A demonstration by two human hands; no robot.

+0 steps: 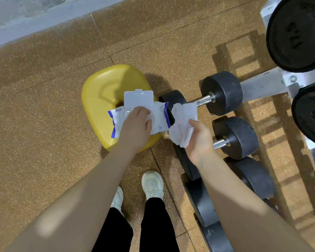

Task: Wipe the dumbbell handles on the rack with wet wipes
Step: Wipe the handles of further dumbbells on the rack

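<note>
One wet wipe (183, 122) is hanging just right of frame centre, pinched by the right hand (198, 140) between thumb and curled fingers. The left hand (136, 124) is pressing down on the wipes pack (158, 115), fingers bent over its open flap, atop the yellow stool (102, 99). Judging ahead, wrapping the wipe fully round the nearest dumbbell handle (205, 100), at right of centre, should be cleaning best.

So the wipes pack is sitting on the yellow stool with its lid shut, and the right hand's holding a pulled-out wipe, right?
Not quite: the head view shows the lid flipped open. Otherwise yes: the wipes pack sits on the yellow stool and the right hand holds a pulled-out wipe.
</note>
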